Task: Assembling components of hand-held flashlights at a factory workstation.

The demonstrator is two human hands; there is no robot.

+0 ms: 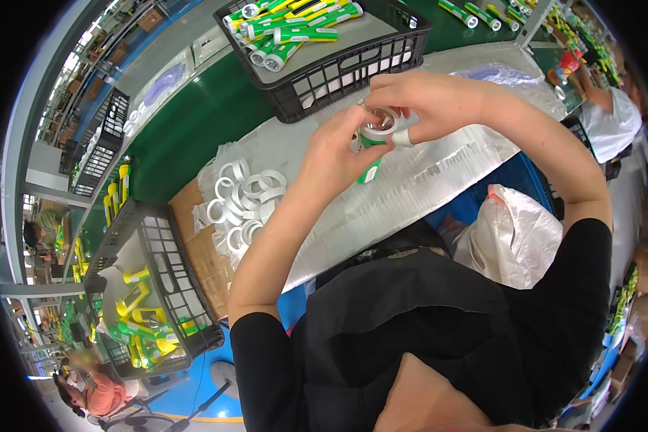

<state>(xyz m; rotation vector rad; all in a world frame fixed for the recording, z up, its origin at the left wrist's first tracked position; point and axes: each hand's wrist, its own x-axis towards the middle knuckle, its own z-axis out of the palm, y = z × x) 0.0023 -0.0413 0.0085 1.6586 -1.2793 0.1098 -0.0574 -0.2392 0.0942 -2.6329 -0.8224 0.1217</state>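
Above the bench, a green flashlight (369,174) is held with its round head tilted up toward me. My left hand (335,147) closes around its left side, thumb across the front of the body. From the right, my right hand (428,108) has its fingers curled over the far and right edge of the head, with a white wrap on one digit. A white ring (383,132) surrounds the clear lens; whether it is loose or seated cannot be made out. To the left of my hands lies a pile of white rings (248,198) on the bench covering.
A black crate (324,90) with green and yellow flashlights stands beyond my hands. Another black crate (187,288) of flashlights is at the lower left. More flashlights (479,16) lie at the far right. A white bag (515,234) sits below the bench edge. Other people work farther off.
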